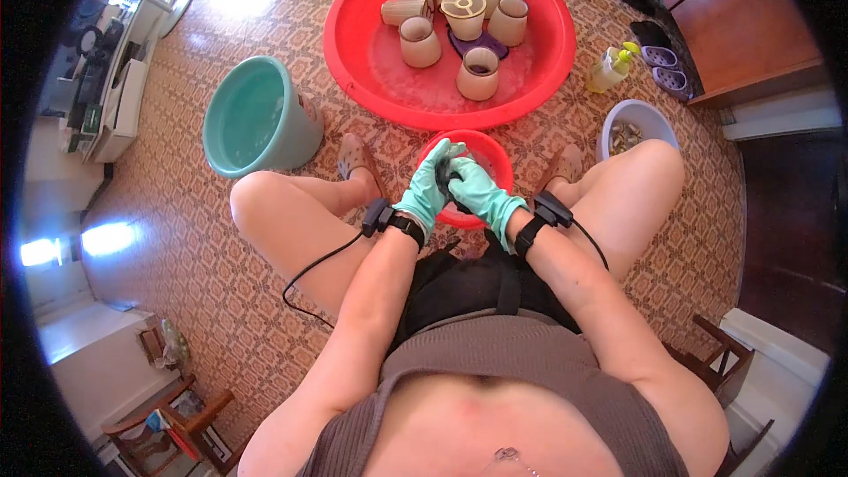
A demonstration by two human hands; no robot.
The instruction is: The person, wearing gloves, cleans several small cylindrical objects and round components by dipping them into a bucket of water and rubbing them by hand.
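Note:
Both my hands wear teal rubber gloves and meet over a small red basin [493, 157] on the floor between my feet. My left hand [427, 187] and my right hand [477, 192] are closed together around a small dark object [452, 173], which the fingers mostly hide. Beyond it lies a large red tub [364, 53] holding several beige cups [420, 41], some upright, some on their sides, and a purple item [459, 40] under them.
A teal bucket [256, 119] stands at my left knee. A yellow-green pump bottle [612, 68] and a white bowl [638, 115] with small items sit to the right. Sandals [667, 57] lie by a wooden cabinet [742, 18]. Wooden chairs are behind me on both sides.

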